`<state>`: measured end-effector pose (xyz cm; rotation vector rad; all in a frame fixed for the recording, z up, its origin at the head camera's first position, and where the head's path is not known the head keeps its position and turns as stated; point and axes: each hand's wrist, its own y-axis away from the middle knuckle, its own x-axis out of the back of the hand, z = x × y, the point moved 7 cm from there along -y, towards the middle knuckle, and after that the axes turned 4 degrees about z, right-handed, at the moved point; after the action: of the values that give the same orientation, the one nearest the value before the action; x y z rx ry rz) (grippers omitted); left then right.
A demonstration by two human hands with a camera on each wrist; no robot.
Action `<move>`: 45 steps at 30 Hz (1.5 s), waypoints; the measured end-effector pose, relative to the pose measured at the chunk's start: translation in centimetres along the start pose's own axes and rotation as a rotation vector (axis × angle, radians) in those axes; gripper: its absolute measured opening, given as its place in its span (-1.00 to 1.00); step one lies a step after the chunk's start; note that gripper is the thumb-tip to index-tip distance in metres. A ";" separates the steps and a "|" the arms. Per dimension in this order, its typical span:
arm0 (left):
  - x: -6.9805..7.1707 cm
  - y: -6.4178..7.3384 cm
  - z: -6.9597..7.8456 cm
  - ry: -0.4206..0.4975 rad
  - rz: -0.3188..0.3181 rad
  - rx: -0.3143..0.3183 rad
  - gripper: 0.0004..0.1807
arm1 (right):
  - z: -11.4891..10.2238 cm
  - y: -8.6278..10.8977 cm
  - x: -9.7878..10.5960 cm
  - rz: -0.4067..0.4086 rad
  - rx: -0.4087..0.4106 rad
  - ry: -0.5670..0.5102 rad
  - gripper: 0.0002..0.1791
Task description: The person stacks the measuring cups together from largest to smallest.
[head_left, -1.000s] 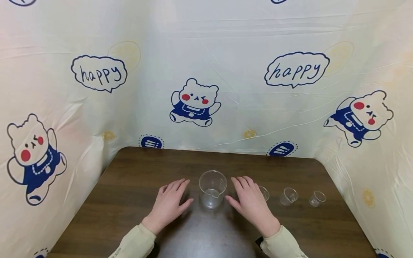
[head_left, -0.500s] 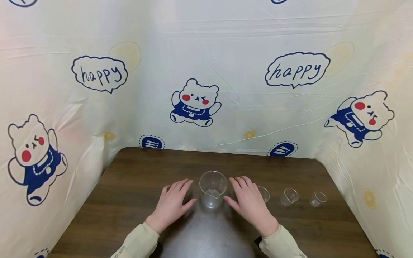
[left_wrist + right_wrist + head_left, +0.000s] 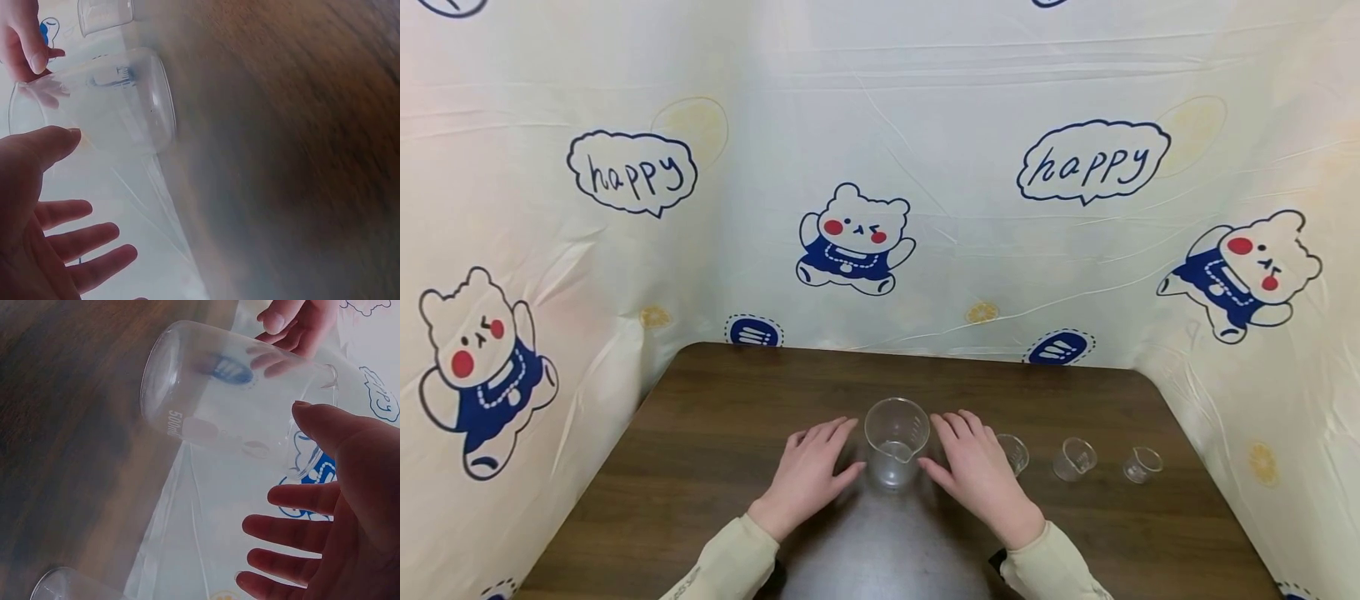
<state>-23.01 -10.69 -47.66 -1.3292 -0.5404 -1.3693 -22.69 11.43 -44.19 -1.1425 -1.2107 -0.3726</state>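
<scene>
A large clear glass beaker (image 3: 895, 454) stands upright on the table, its spout toward the near side. In the right wrist view a 500 ml mark shows on the beaker (image 3: 206, 400). My left hand (image 3: 808, 475) hovers at its left with fingers spread and a small gap to the glass. My right hand (image 3: 981, 471) is at its right, fingers extended, thumb and fingertips very near the wall. Whether the right fingertips touch the glass cannot be told. Neither hand grips anything. The left wrist view shows the beaker (image 3: 119, 106) beyond the left thumb.
To the right stand three smaller glass beakers in a row: one (image 3: 1017, 454) partly hidden behind my right hand, a smaller one (image 3: 1073, 460), and the smallest (image 3: 1142, 465). The dark wooden table (image 3: 700, 433) is bordered by a printed cloth (image 3: 962, 167) behind and on both sides.
My left hand has moved right, closer to the large beaker. My right hand has shifted slightly left toward it. The beakers have stayed in place.
</scene>
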 end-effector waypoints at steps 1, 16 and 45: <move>-0.1 -0.1 0.1 0.006 -0.002 0.002 -0.32 | 0.0 0.0 0.0 -0.003 -0.002 -0.002 -0.33; -0.7 -0.8 0.4 0.112 0.005 0.010 -0.24 | 0.4 -0.3 -0.8 -0.058 0.000 -0.007 -0.32; -3.2 -2.0 -0.2 0.510 -0.190 0.120 -0.03 | 0.4 -0.5 -2.7 -0.173 0.032 -0.137 -0.30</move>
<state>-25.60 -9.05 -49.88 -0.8003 -0.3958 -1.7295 -24.31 10.67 -46.27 -1.0522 -1.4366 -0.4087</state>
